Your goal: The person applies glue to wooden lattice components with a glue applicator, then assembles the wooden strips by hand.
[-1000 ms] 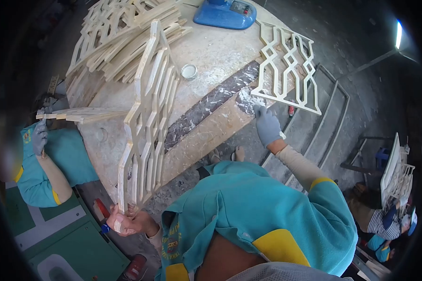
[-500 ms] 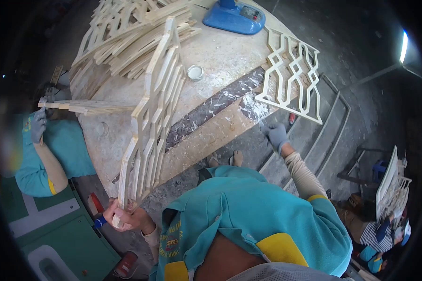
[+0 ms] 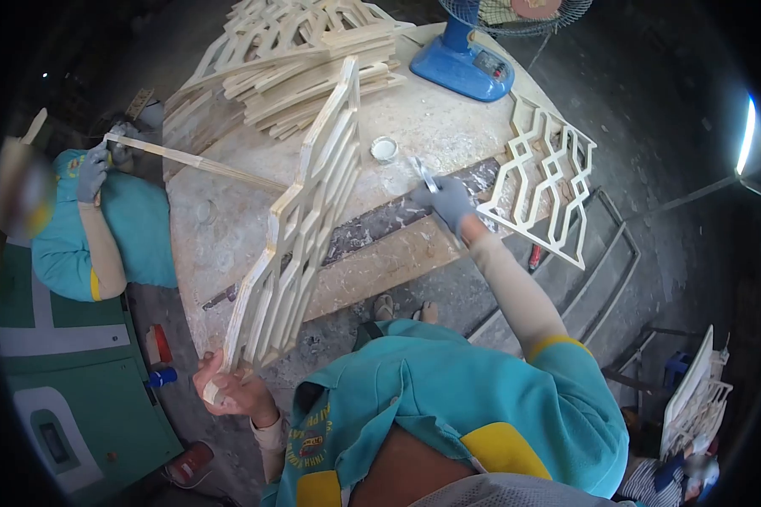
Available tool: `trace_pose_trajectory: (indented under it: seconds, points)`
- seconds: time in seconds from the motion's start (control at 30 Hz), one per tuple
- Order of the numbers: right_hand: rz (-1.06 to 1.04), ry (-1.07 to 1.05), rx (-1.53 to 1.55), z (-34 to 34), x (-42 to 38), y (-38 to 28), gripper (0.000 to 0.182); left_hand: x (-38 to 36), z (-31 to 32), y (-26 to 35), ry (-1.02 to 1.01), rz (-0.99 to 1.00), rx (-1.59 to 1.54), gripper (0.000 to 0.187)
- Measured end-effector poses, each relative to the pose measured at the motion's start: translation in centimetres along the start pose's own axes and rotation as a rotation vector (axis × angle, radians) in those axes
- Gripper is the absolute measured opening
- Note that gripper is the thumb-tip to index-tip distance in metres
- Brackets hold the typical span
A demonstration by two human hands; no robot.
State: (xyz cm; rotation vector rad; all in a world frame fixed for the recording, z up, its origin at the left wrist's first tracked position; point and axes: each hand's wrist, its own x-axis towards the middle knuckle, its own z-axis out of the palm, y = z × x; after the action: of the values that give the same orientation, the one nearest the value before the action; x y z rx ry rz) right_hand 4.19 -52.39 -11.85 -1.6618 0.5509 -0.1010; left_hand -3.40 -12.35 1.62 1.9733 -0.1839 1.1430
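Note:
My bare left hand [image 3: 235, 390] is closed around the near end of a pale wooden lattice panel [image 3: 300, 211], which stands tilted on edge over the table. In a grey glove, my right hand [image 3: 450, 204] grips what looks like a putty knife [image 3: 424, 174], its shiny blade pointing toward a small round tub of white paste [image 3: 385, 150]. The knife is apart from the tub, and the glove hides its handle. A second lattice panel [image 3: 528, 160] lies at the table's right edge, just beyond my right hand.
Stacked wooden lattice pieces [image 3: 313, 80] cover the table's far left. A blue fan [image 3: 465, 68] stands at the back. Across the table [image 3: 397, 253], a gloved co-worker [image 3: 101, 228] holds another panel. Metal frames [image 3: 604, 253] stand on the floor at right.
My right hand has moved up and inward over the table, toward the tub. My left hand keeps its hold on the panel. The co-worker's panel has changed its angle.

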Motion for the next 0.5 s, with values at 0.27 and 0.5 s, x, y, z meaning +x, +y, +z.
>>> trace_pose_trajectory:
  seconds: [0.27,0.5]
  points:
    - [0.328,0.098,0.125,6.9,15.1,3.2,0.014,-1.8,-9.3,-3.6,-0.050,0.257,0.381,0.037]
    - [0.283,-0.174,0.337,4.2,14.3,0.6,0.017,0.0,-6.7,-2.3,-0.071,-0.044,-0.064,0.025]
